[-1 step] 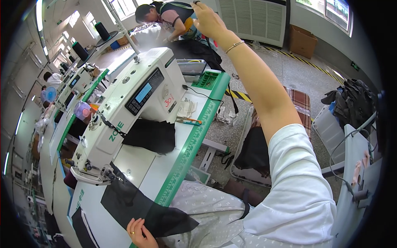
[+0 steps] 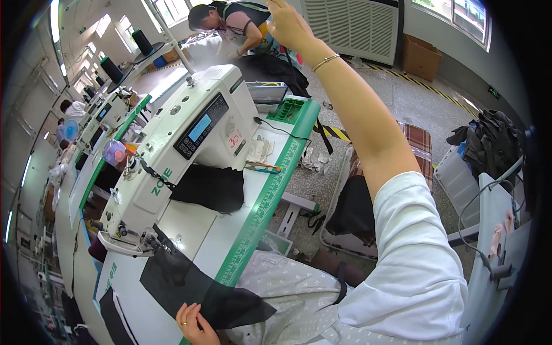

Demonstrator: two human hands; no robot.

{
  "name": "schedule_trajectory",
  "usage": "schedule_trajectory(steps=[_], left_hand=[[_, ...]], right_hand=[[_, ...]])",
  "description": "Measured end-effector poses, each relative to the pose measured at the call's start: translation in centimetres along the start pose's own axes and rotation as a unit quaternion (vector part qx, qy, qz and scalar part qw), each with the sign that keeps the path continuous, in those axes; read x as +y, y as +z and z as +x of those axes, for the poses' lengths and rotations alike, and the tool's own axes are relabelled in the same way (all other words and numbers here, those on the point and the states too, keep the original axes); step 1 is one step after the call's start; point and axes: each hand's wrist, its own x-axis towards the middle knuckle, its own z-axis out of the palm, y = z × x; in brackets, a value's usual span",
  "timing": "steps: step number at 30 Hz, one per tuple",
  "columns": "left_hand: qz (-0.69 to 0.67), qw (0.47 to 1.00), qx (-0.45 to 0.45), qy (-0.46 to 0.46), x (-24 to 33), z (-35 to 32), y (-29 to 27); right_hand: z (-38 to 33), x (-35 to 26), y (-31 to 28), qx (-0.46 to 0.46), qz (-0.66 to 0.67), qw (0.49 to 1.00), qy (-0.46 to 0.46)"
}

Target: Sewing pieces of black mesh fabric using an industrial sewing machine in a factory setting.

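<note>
My left hand (image 2: pixel 196 326), with a ring on one finger, is at the near edge of a sheer black fabric piece (image 2: pixel 195 284). Its bent fingers grip that edge. The fabric runs up to the needle area of a white sewing machine (image 2: pixel 167 152) and hangs over the table's green edge toward my lap. High at the top, my right hand (image 2: pixel 289 26) is raised, a bracelet on its wrist. Its fingers look apart with nothing seen in them, though the tips are cut off by the picture's edge. Folded black fabric (image 2: pixel 210 188) lies beside the machine's arm.
Orange-handled tool (image 2: pixel 264 168) and white scraps (image 2: pixel 260 150) lie on the table (image 2: pixel 253 230). Thread cones (image 2: pixel 141 42) stand on a rack behind. A bin with dark cloth (image 2: pixel 352 210) is on the floor at right. Another person (image 2: pixel 230 29) bends over black cloth beyond the machine.
My raised right hand is very slightly higher, its fingertips now cut off by the top edge. My left hand and the fabric have not visibly moved.
</note>
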Motion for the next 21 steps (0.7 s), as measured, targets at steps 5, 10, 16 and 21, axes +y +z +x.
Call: schedule_trajectory(steps=[5, 10, 16, 21], left_hand=[[0.005, 1.0, 0.005, -0.006, -0.4, -0.2, -0.2], [-0.006, 1.0, 0.007, -0.007, -0.4, -0.4, 0.3], [-0.01, 1.0, 0.021, -0.01, -0.6, -0.4, -0.1], [-0.045, 0.999, 0.01, -0.009, -0.7, -0.1, -0.5]], right_hand=[[3.9, -1.9, -2.0, -0.001, 0.181, 0.981, 0.074], [4.8, -2.3, -2.9, -0.01, 0.178, 0.981, 0.076], [4.9, -0.7, -2.4, 0.082, 0.102, 0.987, 0.09], [7.7, -5.7, -9.9, 0.377, 0.199, 0.903, 0.047]])
